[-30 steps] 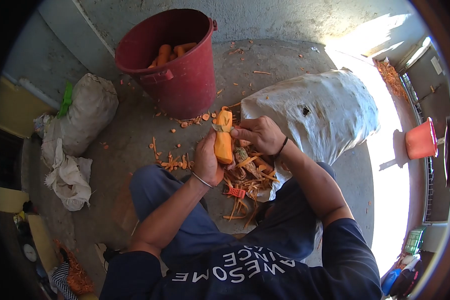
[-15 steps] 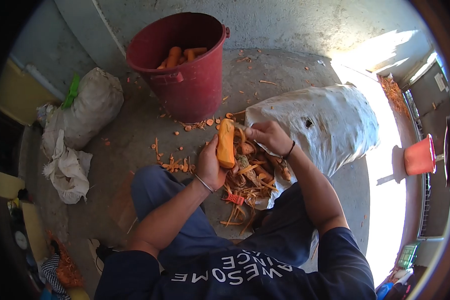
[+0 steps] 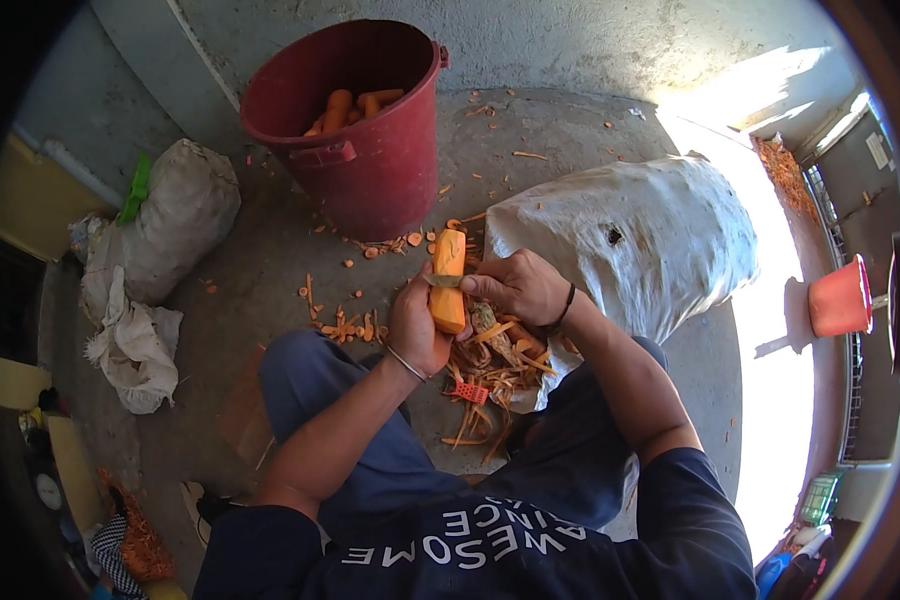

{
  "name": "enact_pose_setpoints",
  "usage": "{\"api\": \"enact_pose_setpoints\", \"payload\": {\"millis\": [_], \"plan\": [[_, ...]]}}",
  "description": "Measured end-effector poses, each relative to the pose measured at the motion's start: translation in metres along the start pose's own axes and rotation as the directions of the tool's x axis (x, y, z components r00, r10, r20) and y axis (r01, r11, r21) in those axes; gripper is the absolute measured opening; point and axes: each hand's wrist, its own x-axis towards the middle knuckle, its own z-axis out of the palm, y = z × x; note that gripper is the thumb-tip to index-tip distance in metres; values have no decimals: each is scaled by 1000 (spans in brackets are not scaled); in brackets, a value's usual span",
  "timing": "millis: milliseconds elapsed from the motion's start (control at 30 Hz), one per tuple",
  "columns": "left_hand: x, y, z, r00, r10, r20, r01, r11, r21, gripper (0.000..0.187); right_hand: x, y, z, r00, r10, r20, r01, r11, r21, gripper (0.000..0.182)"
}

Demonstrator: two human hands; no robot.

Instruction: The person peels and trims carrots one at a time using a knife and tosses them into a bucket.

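Observation:
My left hand (image 3: 416, 325) is closed round a thick peeled carrot (image 3: 450, 255), which stands out upright from the fingers. Across the carrot's middle lies a small, flat, greyish blade (image 3: 444, 281). My right hand (image 3: 523, 288) grips it from the right, thumb pressed near the carrot; its handle is hidden in the fingers. Below both hands is a heap of carrot peelings (image 3: 510, 372) with some carrots among them, at the mouth of a big white sack (image 3: 660, 235). A red perforated plastic piece (image 3: 470, 392) rests on the near side of the heap.
A dark red bucket (image 3: 390, 170) with carrots (image 3: 338, 108) inside stands ahead. Carrot ends and shavings (image 3: 345, 327) litter the floor. To the left leans a filled sack (image 3: 185, 215) beside a crumpled white one (image 3: 140, 355). A smaller red bucket (image 3: 838, 303) is far right.
My right hand has moved slightly down and left, bringing the blade across the carrot's middle. The strip that hung by my right thumb no longer shows. My left hand keeps its hold.

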Motion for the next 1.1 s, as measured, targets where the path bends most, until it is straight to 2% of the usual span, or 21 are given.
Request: {"api": "enact_pose_setpoints", "payload": {"millis": [67,100,167,300,367,433,533,600,733,800,833,900,1000,1100], "plan": [[3,-1,-2,998,60,-23,-60,998,28,41,0,-3,0,999,41,5,-41,996,-75,60],[2,-3,-2,998,61,-22,-60,998,30,41,1,0,0,999,40,3,-40,996,-75,60],[-1,-6,-2,1000,11,-25,-10,999,44,40,3,7,0,994,52,-91,-69,979,-194,61],[-7,-7,6,1000,27,0,-27,997,65,41,1,8,-11,993,118,-4,-117,985,-127,63],[-7,-1,7,997,65,-33,-62,995,77,43,-3,1,-2,1000,-8,-13,7,996,-83,64],[-5,-1,2,998,62,-18,-60,996,68,44,-3,-3,1,1000,9,5,-9,997,-72,63],[-8,-3,2,999,41,6,-41,998,50,45,-1,-3,-1,998,29,-47,-30,999,-39,61],[-10,-2,4,1000,23,12,-24,999,46,44,1,0,-7,996,59,-71,-66,992,-108,58],[-7,-5,0,1000,25,7,-25,999,40,45,1,2,-6,998,47,-36,-50,995,-82,58],[-7,-5,-2,1000,19,-13,-19,1000,22,46,1,9,1,991,-66,-113,55,993,-105,60],[-10,-5,0,1000,13,2,-13,999,36,46,0,9,-1,992,-60,-113,48,994,-102,60],[-10,-4,4,1000,12,25,-14,999,49,47,4,7,-13,992,62,-106,-73,992,-103,61],[-14,-3,7,1000,25,17,-26,998,49,48,5,7,-14,985,72,-157,-97,982,-160,62],[-22,-5,12,999,31,44,-36,991,131,48,16,48,-29,966,100,-240,-148,970,-192,64]]}}
